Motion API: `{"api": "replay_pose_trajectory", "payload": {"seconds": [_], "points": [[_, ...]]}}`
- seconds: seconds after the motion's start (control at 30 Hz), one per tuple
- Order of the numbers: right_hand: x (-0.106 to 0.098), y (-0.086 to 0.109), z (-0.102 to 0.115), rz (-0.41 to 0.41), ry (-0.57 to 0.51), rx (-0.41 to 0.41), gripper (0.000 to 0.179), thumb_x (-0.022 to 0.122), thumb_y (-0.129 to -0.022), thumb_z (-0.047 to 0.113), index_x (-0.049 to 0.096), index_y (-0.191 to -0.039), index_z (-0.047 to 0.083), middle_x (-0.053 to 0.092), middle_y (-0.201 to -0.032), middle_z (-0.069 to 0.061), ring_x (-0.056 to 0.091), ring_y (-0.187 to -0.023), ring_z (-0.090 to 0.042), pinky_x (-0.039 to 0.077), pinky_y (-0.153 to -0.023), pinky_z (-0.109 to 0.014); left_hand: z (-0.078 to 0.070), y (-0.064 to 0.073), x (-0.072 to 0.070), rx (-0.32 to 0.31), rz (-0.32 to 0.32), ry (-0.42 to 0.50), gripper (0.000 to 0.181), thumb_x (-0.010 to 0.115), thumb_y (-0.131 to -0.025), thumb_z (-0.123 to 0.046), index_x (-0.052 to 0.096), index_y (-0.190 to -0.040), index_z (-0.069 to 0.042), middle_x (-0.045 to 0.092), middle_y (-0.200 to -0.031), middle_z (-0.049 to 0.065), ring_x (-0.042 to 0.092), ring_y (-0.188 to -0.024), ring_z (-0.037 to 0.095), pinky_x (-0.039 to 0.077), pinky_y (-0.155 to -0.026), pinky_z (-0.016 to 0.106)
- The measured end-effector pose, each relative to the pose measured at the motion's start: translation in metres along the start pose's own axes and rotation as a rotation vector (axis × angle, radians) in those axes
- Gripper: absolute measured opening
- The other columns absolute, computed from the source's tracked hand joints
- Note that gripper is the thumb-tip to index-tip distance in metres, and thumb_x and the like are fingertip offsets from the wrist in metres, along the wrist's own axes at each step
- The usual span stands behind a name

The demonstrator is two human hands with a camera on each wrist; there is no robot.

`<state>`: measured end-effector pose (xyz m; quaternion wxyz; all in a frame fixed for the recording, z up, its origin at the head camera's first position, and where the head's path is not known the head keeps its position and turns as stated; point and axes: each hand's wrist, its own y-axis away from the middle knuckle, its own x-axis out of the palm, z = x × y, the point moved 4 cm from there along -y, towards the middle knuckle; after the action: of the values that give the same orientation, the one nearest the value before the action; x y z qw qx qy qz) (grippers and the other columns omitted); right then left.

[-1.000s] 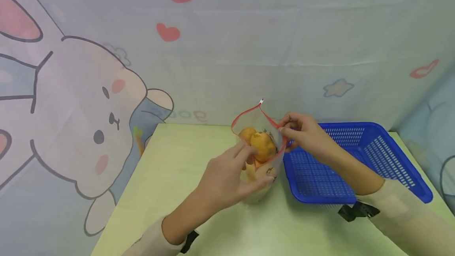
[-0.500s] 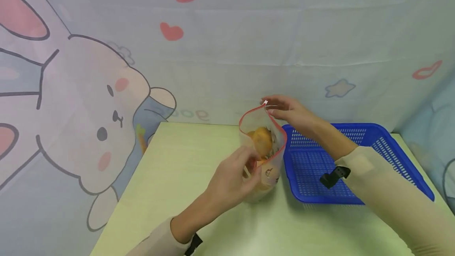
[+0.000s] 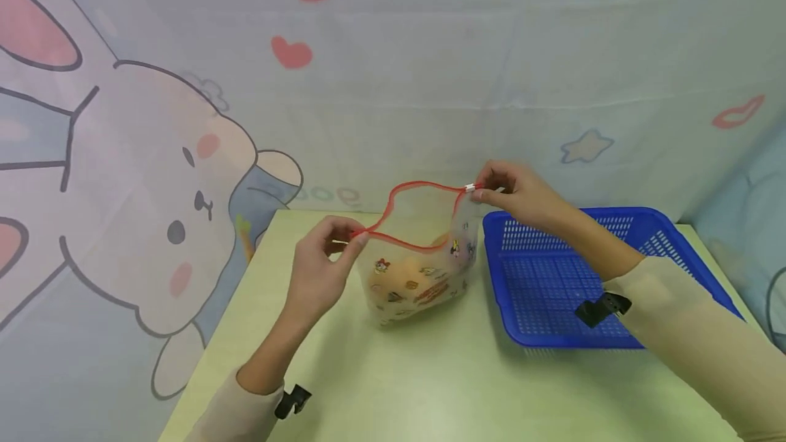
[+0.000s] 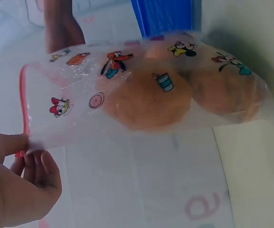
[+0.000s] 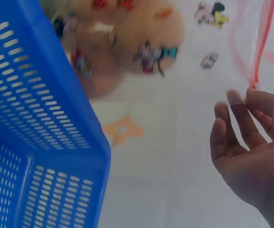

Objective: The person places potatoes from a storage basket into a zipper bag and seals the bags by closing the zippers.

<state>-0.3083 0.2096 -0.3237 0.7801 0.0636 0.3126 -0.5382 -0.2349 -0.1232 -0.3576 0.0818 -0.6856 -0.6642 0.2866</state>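
A translucent zipper bag with cartoon prints and a red zip edge stands on the table, its mouth spread apart. Inside it, several round orange fruits show through the plastic. My left hand pinches the left corner of the red edge between thumb and fingers. At the opposite corner, beside the white zip slider, my right hand pinches the end of the edge. In the right wrist view the thumb and a finger of the right hand meet at that corner, other fingers loosely bent.
A blue plastic basket with slotted walls stands right of the bag, under my right forearm. The pale green table ends at a cloth backdrop printed with a rabbit and hearts. A dark cable hangs at the far right.
My left hand has moved left, drawing its corner of the bag outward, so the bag has turned broadside. My right hand has gone from the bag's side edge to the slider corner.
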Motion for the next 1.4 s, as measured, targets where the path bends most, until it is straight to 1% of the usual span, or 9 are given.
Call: {"api": "replay_pose_trajectory", "payload": {"seconds": [0.23, 0.43, 0.57, 0.7, 0.83, 0.97, 1.07, 1.2, 1.4], "points": [[0.007, 0.029, 0.014, 0.01, -0.069, -0.041, 0.008, 0.068, -0.106, 0.011, 0.068, -0.106, 0.003, 0.072, -0.098, -0.015, 0.07, -0.088, -0.026, 0.059, -0.078, -0.029, 0.029, -0.022, -0.031, -0.033, -0.107, 0.098, 0.019, 0.074, -0.102, -0.014, 0.07, -0.115, -0.001, 0.068, -0.1, 0.012, 0.069, -0.091, 0.019, 0.058, -0.087, 0.025], [0.035, 0.054, 0.029, -0.064, -0.116, -0.03, 0.009, 0.067, -0.107, 0.015, 0.067, -0.106, 0.006, 0.072, -0.099, -0.012, 0.07, -0.085, -0.026, 0.059, -0.075, -0.03, 0.063, -0.034, -0.041, -0.108, -0.2, 0.14, 0.024, 0.071, -0.104, -0.015, 0.067, -0.117, 0.005, 0.067, -0.1, 0.008, 0.068, -0.091, 0.015, 0.057, -0.085, 0.022], [0.048, 0.065, 0.031, -0.106, -0.151, -0.026, 0.009, 0.066, -0.107, 0.014, 0.066, -0.105, 0.005, 0.071, -0.098, -0.013, 0.069, -0.082, -0.027, 0.059, -0.075, -0.031, 0.073, -0.04, -0.04, -0.129, -0.218, 0.134, 0.024, 0.069, -0.106, -0.013, 0.065, -0.119, 0.006, 0.065, -0.104, 0.012, 0.066, -0.093, 0.019, 0.056, -0.085, 0.023], [0.055, 0.07, 0.03, -0.104, -0.176, 0.002, 0.008, 0.066, -0.107, 0.013, 0.065, -0.106, 0.004, 0.07, -0.098, -0.013, 0.068, -0.08, -0.027, 0.06, -0.073, -0.032, 0.061, -0.039, -0.033, -0.116, -0.224, 0.012, 0.027, 0.068, -0.106, -0.015, 0.063, -0.125, 0.003, 0.065, -0.114, 0.014, 0.064, -0.104, 0.021, 0.053, -0.09, 0.028], [0.059, 0.073, 0.033, -0.109, -0.164, 0.018, 0.007, 0.067, -0.106, 0.013, 0.066, -0.107, 0.006, 0.071, -0.098, -0.013, 0.069, -0.081, -0.027, 0.061, -0.073, -0.033, 0.017, -0.038, -0.015, 0.097, -0.223, -0.185, 0.029, 0.069, -0.103, -0.013, 0.063, -0.127, 0.001, 0.063, -0.123, 0.014, 0.059, -0.118, 0.027, 0.048, -0.101, 0.039], [0.061, 0.075, 0.039, -0.125, -0.139, 0.006, 0.005, 0.069, -0.105, 0.011, 0.067, -0.106, 0.007, 0.072, -0.098, -0.012, 0.071, -0.083, -0.029, 0.063, -0.074, -0.036, -0.045, -0.031, 0.021, 0.396, -0.096, -0.295, 0.022, 0.072, -0.1, -0.012, 0.07, -0.119, -0.002, 0.068, -0.118, 0.011, 0.062, -0.115, 0.028, 0.049, -0.102, 0.044], [0.063, 0.075, 0.042, -0.145, -0.123, -0.025, 0.004, 0.069, -0.105, 0.011, 0.067, -0.106, 0.007, 0.071, -0.098, -0.012, 0.072, -0.082, -0.028, 0.063, -0.073, -0.035, -0.075, -0.026, 0.049, 0.496, 0.105, -0.334, 0.018, 0.074, -0.099, -0.016, 0.074, -0.116, -0.008, 0.069, -0.114, 0.002, 0.063, -0.11, 0.021, 0.052, -0.096, 0.037], [0.066, 0.075, 0.045, -0.185, -0.087, -0.073, 0.006, 0.07, -0.105, 0.013, 0.068, -0.104, 0.007, 0.071, -0.097, -0.008, 0.072, -0.08, -0.024, 0.062, -0.07, -0.033, -0.086, -0.024, 0.076, 0.482, 0.325, -0.413, 0.016, 0.075, -0.1, -0.02, 0.073, -0.114, -0.012, 0.068, -0.109, -0.003, 0.062, -0.101, 0.017, 0.052, -0.084, 0.028], [0.068, 0.075, 0.049, -0.199, -0.019, -0.1, 0.007, 0.071, -0.104, 0.015, 0.071, -0.102, 0.008, 0.073, -0.095, -0.003, 0.073, -0.079, -0.02, 0.064, -0.067, -0.037, -0.079, -0.027, 0.085, 0.398, 0.406, -0.451, 0.007, 0.074, -0.1, -0.016, 0.072, -0.107, -0.015, 0.07, -0.103, -0.007, 0.064, -0.099, 0.014, 0.052, -0.084, 0.028]]}}
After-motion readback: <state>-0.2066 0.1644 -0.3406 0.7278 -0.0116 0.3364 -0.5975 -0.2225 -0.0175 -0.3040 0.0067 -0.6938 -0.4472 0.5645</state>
